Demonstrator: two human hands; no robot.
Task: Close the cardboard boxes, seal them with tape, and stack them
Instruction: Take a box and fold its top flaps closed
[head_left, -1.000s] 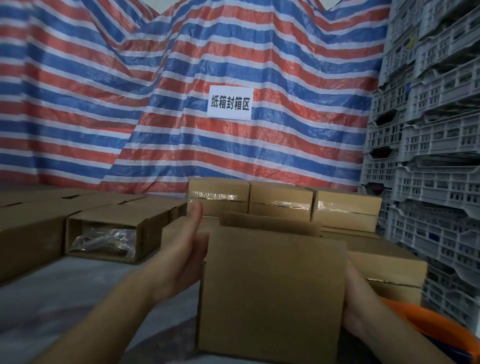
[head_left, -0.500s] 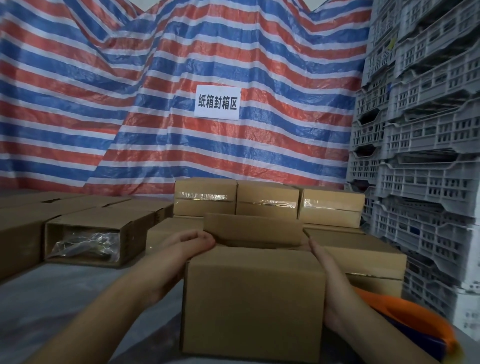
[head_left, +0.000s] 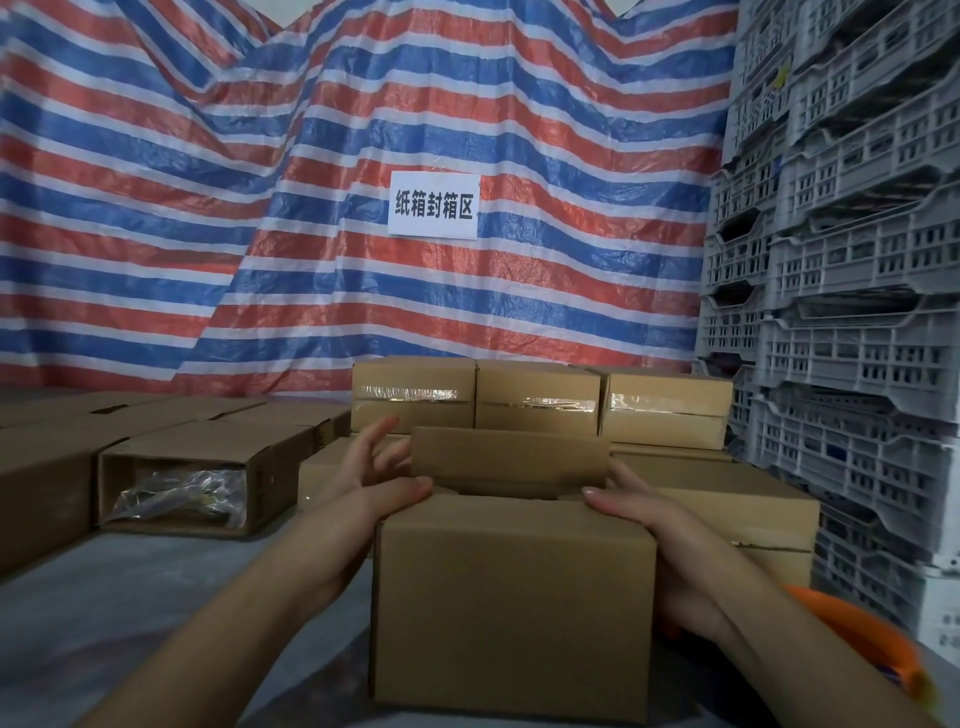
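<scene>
Box in hand: a brown cardboard box (head_left: 511, 613) stands on the grey table (head_left: 104, 613), close to the camera and centred between both forearms.
Its top: not closed; the far flap (head_left: 509, 454) stands upright, the near flap lies folded flat, and a dark gap shows between them.
Left hand (head_left: 363, 488): at the box's upper left corner, thumb lying along the near top edge, fingers spread and straight toward the far flap; the grip is wide and clasps nothing.
Right hand (head_left: 670, 551): flat against the box's right side, thumb resting on the top edge; grip wide, pressing, not curled.
Sealed boxes (head_left: 537, 397): three in a row behind, clear tape across their fronts, set on more boxes.
Open carton (head_left: 200, 475): to the left, on its side, with a plastic bag inside.
Orange object (head_left: 862, 639): lower right, blurred.
Backdrop: striped tarp (head_left: 311, 182) with a white sign (head_left: 434, 206); grey crates (head_left: 852, 260) stacked at right.
</scene>
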